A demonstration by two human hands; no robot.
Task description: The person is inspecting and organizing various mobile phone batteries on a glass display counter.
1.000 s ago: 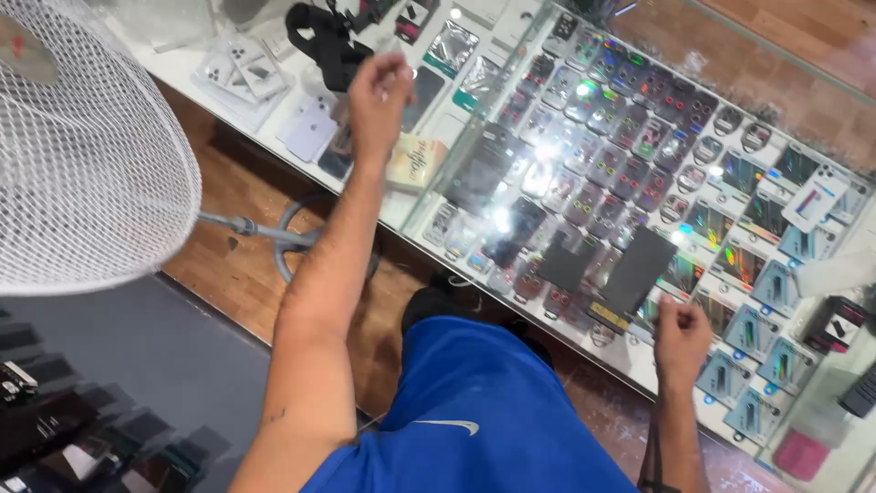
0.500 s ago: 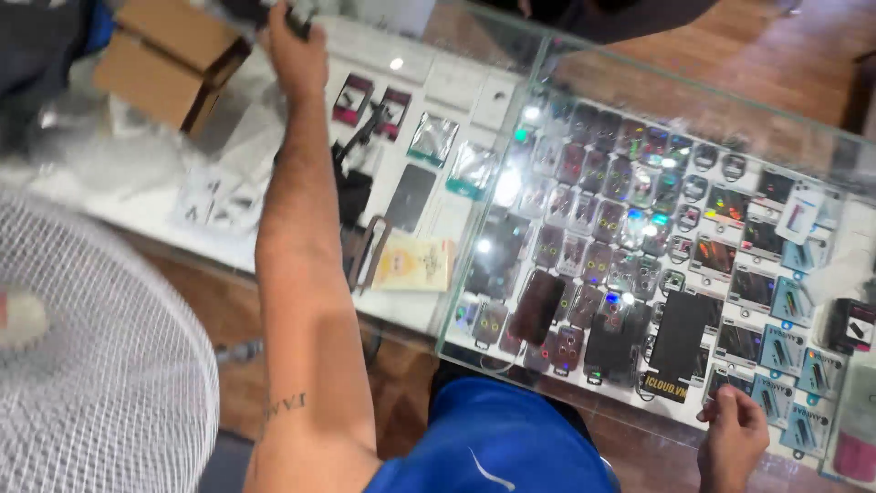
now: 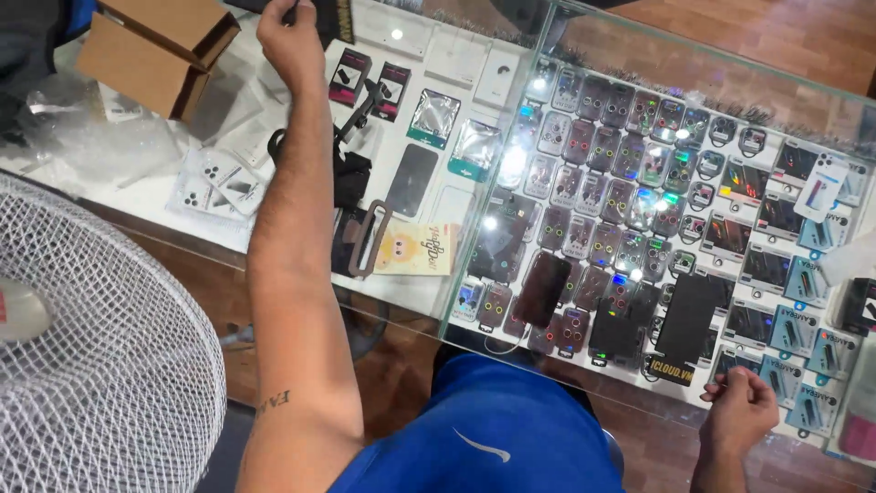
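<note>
Fingers [image 3: 290, 13] of the left hand [image 3: 290, 41] curl closed around a small dark object [image 3: 290, 11] at the far edge of the glass desk [image 3: 429, 274], just right of the cardboard box [image 3: 151, 46]. The right hand [image 3: 739, 411] rests loosely fisted, empty, on the desk's near edge. Lifting straight up seems wise: packets crowd below the wrist, and the white fan [image 3: 100, 365] hems the elbow.

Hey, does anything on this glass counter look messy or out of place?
Mostly tidy rows under the glass counter. The far left end is cluttered: crumpled clear plastic wrap and loose white packets lie askew beside an open cardboard box. Nothing looks spilled or broken.
</note>
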